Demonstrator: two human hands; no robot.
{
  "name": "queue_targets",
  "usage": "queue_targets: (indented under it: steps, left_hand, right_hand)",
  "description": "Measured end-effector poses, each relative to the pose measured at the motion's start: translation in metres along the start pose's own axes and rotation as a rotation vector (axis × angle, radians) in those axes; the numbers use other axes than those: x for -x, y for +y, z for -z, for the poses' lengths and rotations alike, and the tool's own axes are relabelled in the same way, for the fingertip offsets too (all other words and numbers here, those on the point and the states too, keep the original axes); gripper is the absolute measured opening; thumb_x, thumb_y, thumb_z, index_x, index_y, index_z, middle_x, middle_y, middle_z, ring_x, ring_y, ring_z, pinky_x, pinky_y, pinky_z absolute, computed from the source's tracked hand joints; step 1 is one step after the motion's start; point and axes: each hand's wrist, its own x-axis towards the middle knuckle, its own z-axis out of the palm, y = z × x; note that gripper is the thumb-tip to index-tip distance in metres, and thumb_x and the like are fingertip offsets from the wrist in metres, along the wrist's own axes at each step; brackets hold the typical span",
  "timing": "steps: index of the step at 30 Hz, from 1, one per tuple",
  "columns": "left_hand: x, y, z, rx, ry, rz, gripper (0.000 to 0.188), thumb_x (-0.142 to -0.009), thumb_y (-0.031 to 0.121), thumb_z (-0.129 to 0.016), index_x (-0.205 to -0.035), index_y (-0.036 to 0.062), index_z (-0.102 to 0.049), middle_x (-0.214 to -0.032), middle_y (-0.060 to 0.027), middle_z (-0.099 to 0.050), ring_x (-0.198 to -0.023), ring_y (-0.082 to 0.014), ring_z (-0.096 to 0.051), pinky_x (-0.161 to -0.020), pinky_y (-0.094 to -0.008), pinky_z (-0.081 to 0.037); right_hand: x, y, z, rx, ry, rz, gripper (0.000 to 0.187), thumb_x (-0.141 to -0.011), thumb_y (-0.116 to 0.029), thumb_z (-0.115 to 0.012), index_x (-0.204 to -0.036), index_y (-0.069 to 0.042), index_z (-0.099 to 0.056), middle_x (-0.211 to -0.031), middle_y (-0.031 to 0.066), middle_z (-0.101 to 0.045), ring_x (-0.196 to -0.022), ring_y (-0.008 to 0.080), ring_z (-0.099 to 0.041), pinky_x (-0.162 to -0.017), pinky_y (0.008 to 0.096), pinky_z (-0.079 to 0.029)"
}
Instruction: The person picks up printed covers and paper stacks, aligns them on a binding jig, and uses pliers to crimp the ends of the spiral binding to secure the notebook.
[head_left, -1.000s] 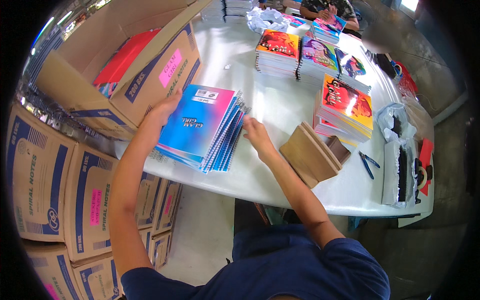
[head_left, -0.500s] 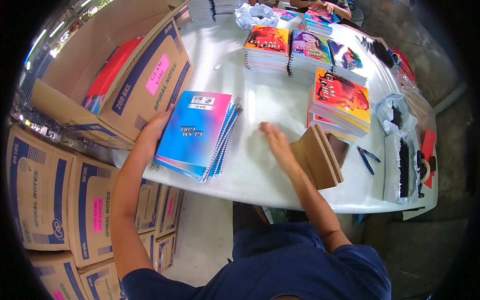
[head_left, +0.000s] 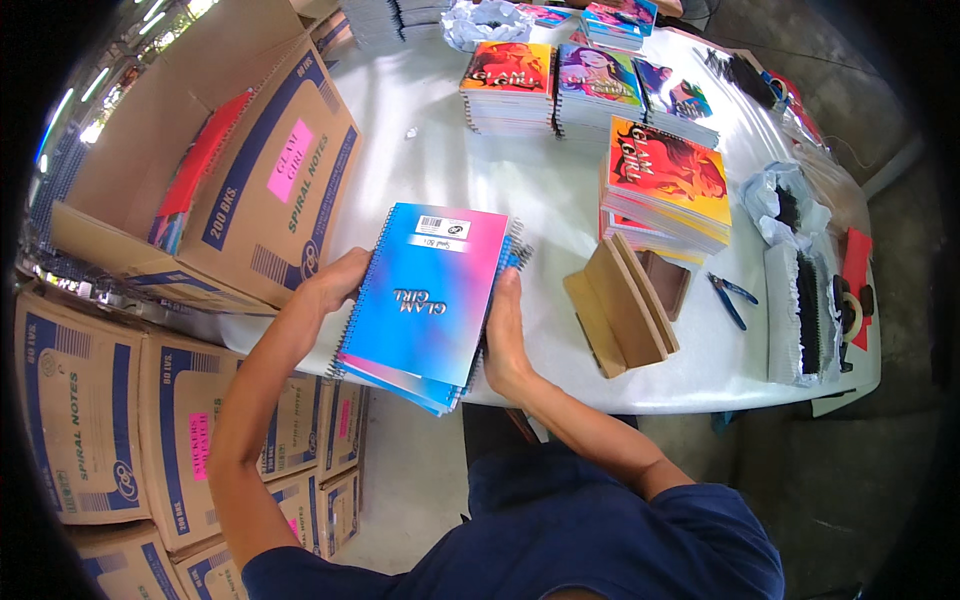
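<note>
A stack of spiral notebooks (head_left: 425, 310) with blue and pink covers lies near the front edge of the white table, its wire bindings showing along both sides. My left hand (head_left: 338, 282) grips the stack's left side, its fingers partly hidden by the notebooks. Against the opposite side presses my right hand (head_left: 506, 340), thumb up along the edge and the other fingers hidden. The lower notebooks stick out a little at the near end. To the right of my right hand stands a brown board holder (head_left: 625, 310) with upright panels.
An open carton (head_left: 270, 190) holding red-covered notebooks stands at the left. Stacked notebooks (head_left: 668, 175) with orange and red covers sit at the right, more stacks (head_left: 508, 75) behind. Blue-handled pliers (head_left: 732, 300) lie near a box of black binding coils (head_left: 808, 315). Closed cartons (head_left: 85, 410) fill the lower left.
My right hand has moved left from the bare table onto the stack's right side. The stack has shifted toward me and to the right, with my left hand still on it.
</note>
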Motion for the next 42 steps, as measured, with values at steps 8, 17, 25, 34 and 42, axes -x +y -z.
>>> queue_targets:
  steps: [8,17,25,34,42]
  left_hand:
    - [0.008,-0.008,0.014,0.42,0.133,0.014,0.05,-0.098,0.04,-0.049,-0.124,-0.0021,-0.057,-0.106,-0.0105,-0.067,-0.094,-0.0168,-0.064,-0.084,-0.0335,-0.053]
    - [0.022,0.054,0.001,0.234,0.14,-0.269,0.059,-0.095,0.043,-0.057,-0.142,0.0106,-0.045,-0.142,-0.0126,-0.046,-0.131,-0.0226,-0.042,-0.108,-0.0345,-0.033]
    - [0.112,0.033,-0.099,-0.288,1.082,-1.028,0.054,-0.099,0.036,-0.047,-0.143,0.0048,-0.043,-0.152,-0.0185,-0.033,-0.144,-0.0362,-0.023,-0.114,-0.0454,-0.021]
    - [0.09,-0.026,-0.178,-0.715,1.263,-1.026,0.057,-0.101,0.047,-0.031,-0.129,0.005,-0.059,-0.144,-0.0216,-0.044,-0.14,-0.052,-0.019,-0.11,-0.0679,-0.007]
    - [0.101,0.03,-0.038,0.267,0.858,-0.595,0.071,-0.098,0.056,-0.039,-0.136,-0.0027,-0.048,-0.139,-0.0187,-0.049,-0.125,-0.0285,-0.048,-0.111,-0.0394,-0.029]
  right_hand:
    - [-0.04,0.019,-0.003,0.313,-0.069,0.053,0.096,-0.094,-0.07,-0.022,-0.148,0.009,-0.009,-0.155,0.0284,-0.009,-0.146,0.0376,-0.005,-0.118,0.0416,-0.007]
    - [-0.059,-0.033,-0.004,0.647,0.124,0.745,0.07,-0.102,-0.05,-0.029,-0.139,0.01,-0.03,-0.141,0.032,-0.035,-0.136,0.0412,-0.031,-0.116,0.0456,-0.012]
    - [-0.127,-0.093,0.007,1.128,-0.256,0.428,0.078,-0.094,-0.064,-0.037,-0.066,0.003,-0.063,-0.079,0.0255,-0.066,-0.08,0.0439,-0.063,-0.075,0.0492,-0.05]
    - [-0.114,-0.097,-0.01,1.462,-0.583,0.331,0.071,-0.1,-0.056,-0.03,-0.115,0.005,-0.063,-0.104,0.0256,-0.067,-0.104,0.0381,-0.061,-0.101,0.0407,-0.04]
    - [-0.037,-0.03,0.056,0.481,0.099,0.377,0.073,-0.103,-0.05,-0.027,-0.143,0.01,-0.028,-0.149,0.0285,-0.03,-0.142,0.0346,-0.025,-0.117,0.0363,-0.018]
